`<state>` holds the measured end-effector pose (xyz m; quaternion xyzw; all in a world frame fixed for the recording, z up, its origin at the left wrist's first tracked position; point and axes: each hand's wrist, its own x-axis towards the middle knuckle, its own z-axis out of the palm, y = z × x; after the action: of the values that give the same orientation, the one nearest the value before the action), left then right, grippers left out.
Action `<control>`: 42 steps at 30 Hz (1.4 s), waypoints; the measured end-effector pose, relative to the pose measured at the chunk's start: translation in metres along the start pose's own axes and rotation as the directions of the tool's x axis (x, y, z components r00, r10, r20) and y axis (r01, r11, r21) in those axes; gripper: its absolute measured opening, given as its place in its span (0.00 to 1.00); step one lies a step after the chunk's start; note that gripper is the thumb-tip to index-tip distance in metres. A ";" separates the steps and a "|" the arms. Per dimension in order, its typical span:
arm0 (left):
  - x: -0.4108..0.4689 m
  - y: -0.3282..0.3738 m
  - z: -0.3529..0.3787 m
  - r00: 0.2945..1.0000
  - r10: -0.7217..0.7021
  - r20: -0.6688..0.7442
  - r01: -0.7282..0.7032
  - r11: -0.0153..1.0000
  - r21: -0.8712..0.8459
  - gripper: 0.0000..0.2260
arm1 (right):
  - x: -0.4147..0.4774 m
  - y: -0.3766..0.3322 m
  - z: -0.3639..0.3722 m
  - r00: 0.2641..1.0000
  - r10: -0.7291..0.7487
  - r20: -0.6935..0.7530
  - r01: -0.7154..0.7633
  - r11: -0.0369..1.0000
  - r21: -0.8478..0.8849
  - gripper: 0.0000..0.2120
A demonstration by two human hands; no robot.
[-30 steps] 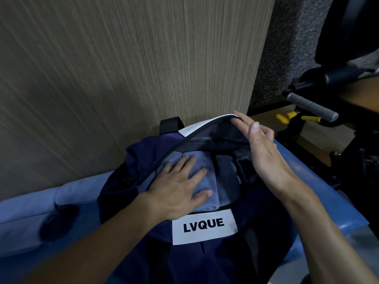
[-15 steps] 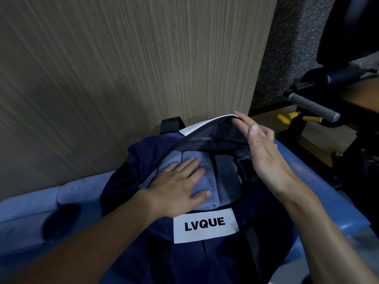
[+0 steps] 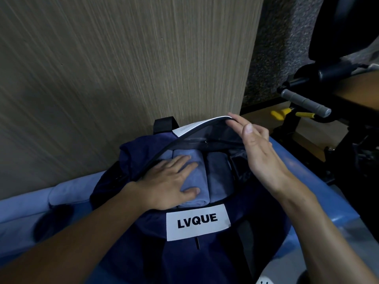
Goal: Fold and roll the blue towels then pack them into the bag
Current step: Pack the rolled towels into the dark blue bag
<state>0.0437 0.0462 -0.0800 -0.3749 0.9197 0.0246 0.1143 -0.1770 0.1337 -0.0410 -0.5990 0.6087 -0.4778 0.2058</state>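
- towels: soft, light cloth that gives under pressure. a roll likely loosens if lifted by one end, so it is best taken round its middle or pushed flat from above.
- the bag [image 3: 184,259] is limp dark blue fabric with a white label [image 3: 198,224]. its mouth needs holding open, since the rim would probably sag shut.
- two rolled towels lie side by side inside the open mouth. the left roll [image 3: 194,167] touches the right roll [image 3: 217,177].
- the left hand [image 3: 164,187] rests flat on the left roll, fingers [image 3: 180,160] spread and straight, with the thumb along its near end.
- the right hand [image 3: 260,158] props up the far flap [image 3: 196,128]. its straight fingers [image 3: 235,119] lie close together, tips against the flap's edge, and the thumb stands apart from it.
- more light blue towels [image 3: 67,193] lie to the left of the bag, well apart from both hands.
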 end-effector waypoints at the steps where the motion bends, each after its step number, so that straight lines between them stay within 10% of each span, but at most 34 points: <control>1: 0.000 0.001 0.000 1.000 -0.005 0.012 0.005 1.000 0.004 0.34 | -0.001 0.001 0.000 1.000 0.005 -0.004 -0.005 1.000 0.001 0.31; 13: -0.052 0.030 -0.023 0.980 0.053 -0.190 -0.066 0.996 -0.062 0.25 | -0.021 -0.005 0.010 0.991 -0.048 -0.128 0.031 0.991 -0.131 0.23; 17: -0.099 0.028 -0.030 0.865 0.112 -0.490 -0.223 0.960 -0.173 0.14 | -0.029 -0.016 0.017 0.976 -0.152 -0.158 0.086 0.928 -0.362 0.15; 21: -0.150 -0.002 -0.022 0.720 -0.150 -0.678 -0.181 0.902 -0.392 0.12 | -0.031 -0.050 0.038 0.959 -0.261 -0.113 0.198 0.898 -0.393 0.09; 33: -0.289 -0.157 0.116 0.505 -0.796 -0.334 0.467 0.578 -0.669 0.20 | -0.048 -0.170 0.260 0.792 -0.409 0.452 0.504 0.857 -0.108 0.09; 42: -0.312 -0.184 0.143 0.622 -0.738 -0.261 0.467 0.617 -0.633 0.23 | -0.030 -0.177 0.412 0.722 -0.052 0.689 0.301 0.922 -0.245 0.17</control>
<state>0.4153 0.1465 -0.1406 -0.6810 0.6842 0.1260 -0.2286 0.2622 0.0547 -0.0932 -0.8125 0.5055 -0.1350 0.2569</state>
